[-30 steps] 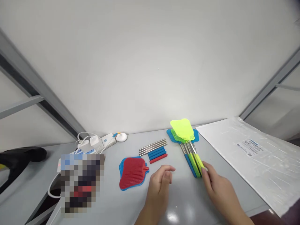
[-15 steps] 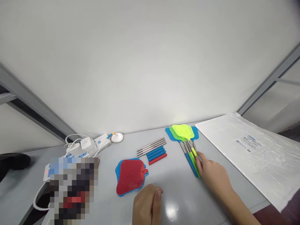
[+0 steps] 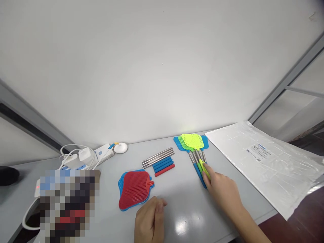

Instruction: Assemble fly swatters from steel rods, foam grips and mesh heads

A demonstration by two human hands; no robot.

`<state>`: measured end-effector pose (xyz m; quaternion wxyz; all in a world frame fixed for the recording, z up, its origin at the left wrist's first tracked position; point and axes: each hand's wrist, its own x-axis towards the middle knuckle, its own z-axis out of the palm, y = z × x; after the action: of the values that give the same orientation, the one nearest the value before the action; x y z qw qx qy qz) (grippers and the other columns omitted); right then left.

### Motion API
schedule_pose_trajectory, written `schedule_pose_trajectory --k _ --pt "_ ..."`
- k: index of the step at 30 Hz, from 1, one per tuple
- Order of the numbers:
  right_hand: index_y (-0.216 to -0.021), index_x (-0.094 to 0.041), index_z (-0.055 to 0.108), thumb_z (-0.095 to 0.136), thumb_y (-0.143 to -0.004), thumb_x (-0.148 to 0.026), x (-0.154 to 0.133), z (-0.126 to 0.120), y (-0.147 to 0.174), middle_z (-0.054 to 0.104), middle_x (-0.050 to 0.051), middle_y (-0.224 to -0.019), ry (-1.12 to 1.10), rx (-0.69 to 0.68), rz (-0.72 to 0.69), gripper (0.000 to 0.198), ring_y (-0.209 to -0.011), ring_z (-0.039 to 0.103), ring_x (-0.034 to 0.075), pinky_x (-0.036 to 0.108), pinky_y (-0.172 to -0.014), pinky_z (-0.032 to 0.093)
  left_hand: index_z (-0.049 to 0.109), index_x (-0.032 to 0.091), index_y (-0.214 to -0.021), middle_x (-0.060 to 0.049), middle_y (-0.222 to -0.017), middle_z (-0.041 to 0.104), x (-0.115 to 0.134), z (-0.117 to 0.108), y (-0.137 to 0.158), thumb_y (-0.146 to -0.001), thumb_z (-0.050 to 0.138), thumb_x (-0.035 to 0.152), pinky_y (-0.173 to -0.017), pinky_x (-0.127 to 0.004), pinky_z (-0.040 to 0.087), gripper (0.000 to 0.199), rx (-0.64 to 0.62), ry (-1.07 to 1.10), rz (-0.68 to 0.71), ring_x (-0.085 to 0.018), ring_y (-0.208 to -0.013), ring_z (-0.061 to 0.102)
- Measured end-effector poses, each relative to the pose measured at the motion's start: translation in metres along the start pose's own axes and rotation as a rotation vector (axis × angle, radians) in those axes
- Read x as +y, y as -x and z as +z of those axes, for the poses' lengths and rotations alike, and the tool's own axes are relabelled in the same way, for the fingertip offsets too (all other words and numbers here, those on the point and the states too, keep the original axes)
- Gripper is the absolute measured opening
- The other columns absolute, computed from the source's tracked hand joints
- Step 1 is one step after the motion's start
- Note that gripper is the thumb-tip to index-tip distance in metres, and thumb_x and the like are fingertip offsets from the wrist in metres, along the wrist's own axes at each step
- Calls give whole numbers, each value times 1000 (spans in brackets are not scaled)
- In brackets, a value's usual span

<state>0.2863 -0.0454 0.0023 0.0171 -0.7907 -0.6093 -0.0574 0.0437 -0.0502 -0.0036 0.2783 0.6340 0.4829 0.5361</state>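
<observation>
My right hand (image 3: 220,189) lies on the grey table (image 3: 184,199) with its fingertips closed on the handle end of a yellow-green fly swatter (image 3: 192,141). That swatter lies flat on top of a pile of green and blue swatters (image 3: 205,143). My left hand (image 3: 150,219) rests near the front edge, fingers curled, holding nothing. Just ahead of it lies a red swatter head (image 3: 134,189) on top of a blue one. Behind that are several bare metal rods (image 3: 158,157), blue grip sleeves (image 3: 163,164) and one red sleeve (image 3: 164,170).
A large clear plastic bag with a label (image 3: 263,162) covers the table's right end. At the back left sit a power strip with chargers and white cables (image 3: 84,157) and a small white round object (image 3: 120,147). A black object (image 3: 7,175) lies far left.
My right hand lowered the raised yellow-green swatter flat onto the pile and slid forward along the handles. My left hand drew back toward the front edge and curled.
</observation>
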Motion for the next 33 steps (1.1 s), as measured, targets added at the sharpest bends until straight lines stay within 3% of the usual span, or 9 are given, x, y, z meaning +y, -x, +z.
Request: schedule_pose_trajectory --k 6,9,13,17,21,24,28,30,33 --pt "-128 -24 56 34 -101 -36 -5 -9 -1 75 2 -83 -101 34 -34 37 -61 69 20 27 -48 32 63 21 -75 0 -57 52 -5 -2 -1 -95 43 24 -54 -27 36 28 -83 -27 93 -15 -52 50" --pt "-121 -26 61 33 -101 -33 -26 -26 -17 75 3 -92 -129 -8 -242 34 -74 71 20 27 -55 38 60 20 -76 0 -58 50 -7 -4 -4 -94 42 17 -53 -27 34 25 -219 -141 211 -15 -52 48" --pt "-103 -26 65 33 -102 -31 -73 -45 -62 74 2 -90 -114 -78 -544 33 -78 68 17 24 -59 37 54 20 -72 -2 -62 54 -6 -2 -5 -92 42 14 -61 -31 35 24 -314 -382 301 -17 -61 49" --pt "-99 -21 66 37 -101 -28 -121 -43 -115 72 6 -93 -90 -108 -729 30 -84 67 18 25 -65 38 62 21 -88 -7 -89 66 0 4 -3 -90 48 18 -77 -40 37 14 -236 -551 239 -24 -84 55" --pt "-103 -23 70 50 -96 -28 -152 -30 -147 71 6 -99 -68 -155 -872 22 -90 66 18 24 -71 40 60 23 -117 -8 -125 64 0 12 2 -90 52 27 -101 -54 26 28 -163 -636 228 -31 -112 51" --pt "-104 -22 71 50 -95 -25 -160 -21 -154 71 6 -99 -46 -165 -917 22 -88 66 18 24 -71 40 53 23 -132 -7 -140 55 -5 17 3 -94 49 33 -110 -61 13 40 -177 -716 173 -32 -128 43" --pt "-103 -17 69 48 -95 -19 -160 -17 -155 68 9 -101 -18 -125 -929 23 -87 66 19 25 -71 41 47 23 -138 -8 -148 47 -9 20 -2 -94 47 33 -111 -66 17 45 -222 -755 117 -33 -135 38" --pt "-101 -13 68 47 -94 -15 -155 -20 -154 66 11 -101 -2 -92 -918 23 -90 66 20 27 -75 41 48 24 -136 -9 -144 51 -9 19 -3 -93 48 31 -110 -68 17 44 -223 -726 94 -34 -133 41" --pt "-106 -5 65 30 -98 -14 -139 -32 -149 62 15 -107 15 -27 -870 37 -103 63 22 31 -85 38 53 26 -129 -8 -130 62 -7 13 -3 -93 48 27 -110 -69 15 37 -264 -658 59 -33 -125 48"
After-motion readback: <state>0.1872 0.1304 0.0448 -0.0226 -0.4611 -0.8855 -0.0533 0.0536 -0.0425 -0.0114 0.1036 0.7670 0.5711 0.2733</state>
